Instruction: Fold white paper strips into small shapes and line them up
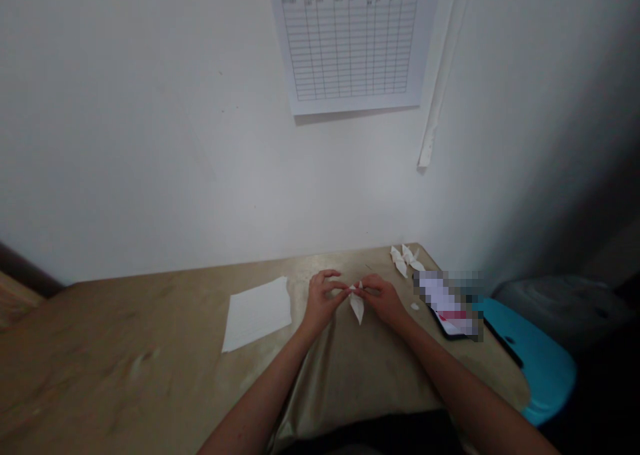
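Observation:
A small folded white paper piece, pointed at its lower end, is held between my two hands above the table. My left hand pinches its upper left side with thumb and index finger, the other fingers curved away. On the upper right, the fingertips of my right hand press on the same piece. The fingers partly cover its top. Left of my left hand lies a flat sheet of white paper. Several finished-looking folded paper shapes rest at the table's far right corner.
The brown-covered table meets a white wall. A phone, its screen blurred out, lies right of my right hand near a paper scrap. A turquoise stool or chair stands beyond the right edge. A printed chart hangs above.

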### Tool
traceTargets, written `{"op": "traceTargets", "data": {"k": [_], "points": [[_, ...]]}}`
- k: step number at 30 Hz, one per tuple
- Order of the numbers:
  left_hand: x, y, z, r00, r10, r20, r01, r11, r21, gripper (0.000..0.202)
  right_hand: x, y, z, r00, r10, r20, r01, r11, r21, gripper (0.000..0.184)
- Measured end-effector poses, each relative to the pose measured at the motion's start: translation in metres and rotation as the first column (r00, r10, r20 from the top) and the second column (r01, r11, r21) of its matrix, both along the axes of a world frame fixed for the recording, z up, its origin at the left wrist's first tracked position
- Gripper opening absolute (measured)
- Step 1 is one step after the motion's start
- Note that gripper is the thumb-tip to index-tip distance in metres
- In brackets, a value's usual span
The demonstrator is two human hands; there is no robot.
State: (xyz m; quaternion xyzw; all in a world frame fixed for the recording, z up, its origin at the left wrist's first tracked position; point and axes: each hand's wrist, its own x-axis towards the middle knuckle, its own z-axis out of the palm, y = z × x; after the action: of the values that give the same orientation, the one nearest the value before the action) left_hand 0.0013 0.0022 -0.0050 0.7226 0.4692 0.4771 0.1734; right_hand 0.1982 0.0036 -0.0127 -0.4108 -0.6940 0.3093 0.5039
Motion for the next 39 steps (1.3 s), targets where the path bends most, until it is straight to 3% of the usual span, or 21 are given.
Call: {"op": "traceTargets", "data": {"k": [19, 24, 28, 39], "points": [[0.002, -0.006, 0.011, 1.0, -0.006, 0.013, 0.006, 1.0, -0.013, 0.007, 0.0, -0.002, 0.0, 0.998, -0.057, -0.002, 0.057, 0.998, -0.023, 0.025], [0.002, -0.005, 0.01, 1.0, 0.0, -0.011, 0.0, 1.0, 0.01, 0.006, -0.003, 0.002, -0.006, 0.993, -0.11, -0.044, 0.109, 0.994, -0.015, 0.024], [0.002, -0.004, 0.006, 1.0, 0.007, -0.024, -0.006, 0.999, 0.042, 0.003, -0.003, 0.004, -0.01, 0.994, -0.072, -0.082, 0.07, 0.997, -0.019, 0.023], [0.006, -0.006, 0.004, 0.999, -0.002, -0.039, 0.003, 1.0, 0.031, 0.007, -0.001, -0.003, 0.0, 0.997, -0.07, -0.021, 0.069, 0.998, -0.011, 0.021]]}}
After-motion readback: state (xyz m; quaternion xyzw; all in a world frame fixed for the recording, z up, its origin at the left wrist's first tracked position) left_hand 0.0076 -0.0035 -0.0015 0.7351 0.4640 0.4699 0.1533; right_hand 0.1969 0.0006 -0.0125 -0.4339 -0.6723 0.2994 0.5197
